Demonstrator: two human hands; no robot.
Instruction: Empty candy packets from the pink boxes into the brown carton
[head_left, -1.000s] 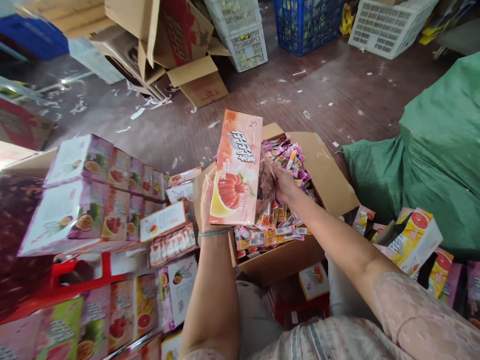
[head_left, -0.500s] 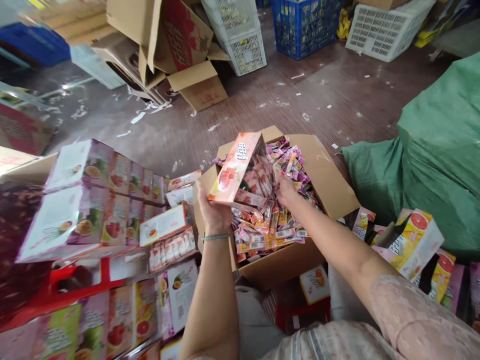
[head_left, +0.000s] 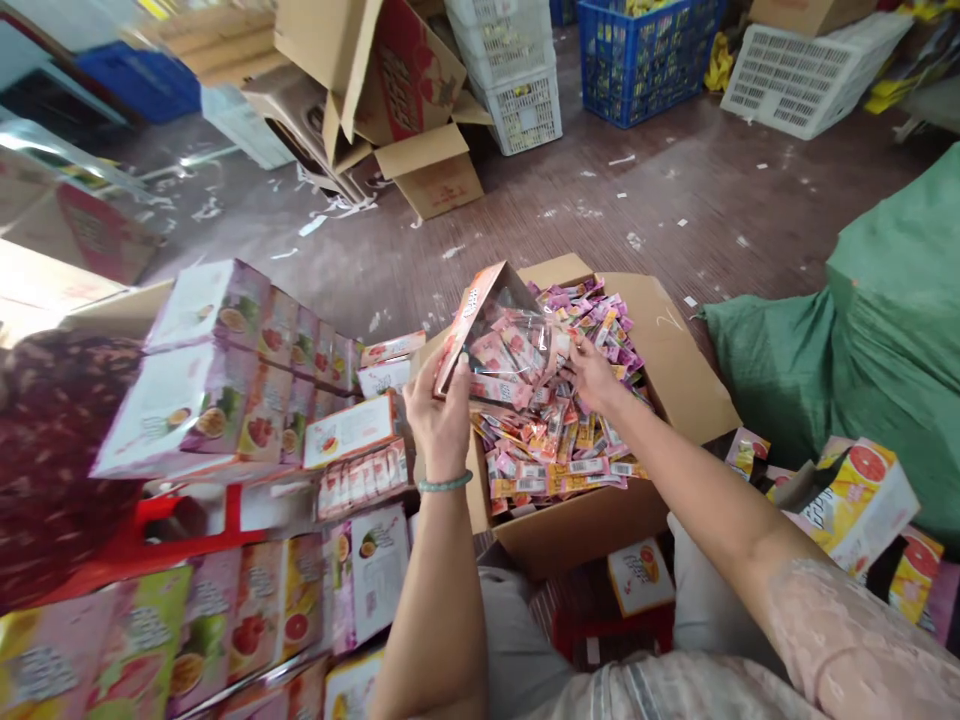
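Observation:
My left hand (head_left: 441, 425) grips the lower left end of a pink fruit-printed packet box (head_left: 471, 312), its thumb on the near edge. The box is tilted, and through its clear side pink sachets (head_left: 501, 350) show inside. At the right end of the box, the fingers of my right hand (head_left: 596, 375) are closed on sachets, partly hidden by glare on the clear film. Beneath both hands stands an open carton (head_left: 585, 530) heaped with loose pink, purple and yellow sachets (head_left: 551, 470).
Stacked fruit-printed boxes (head_left: 199, 400) stand at my left, with more boxes (head_left: 247, 620) below them. To the right lie yellow grapefruit boxes (head_left: 862, 500) and a green sack (head_left: 892, 270). Ahead are an open carton (head_left: 431, 175), white crates (head_left: 525, 110) and a blue basket (head_left: 637, 65).
The box has turned in my left hand, so its printed face shows less and its clear side more. My left thumb now lies over its edge. The whole view has shifted slightly.

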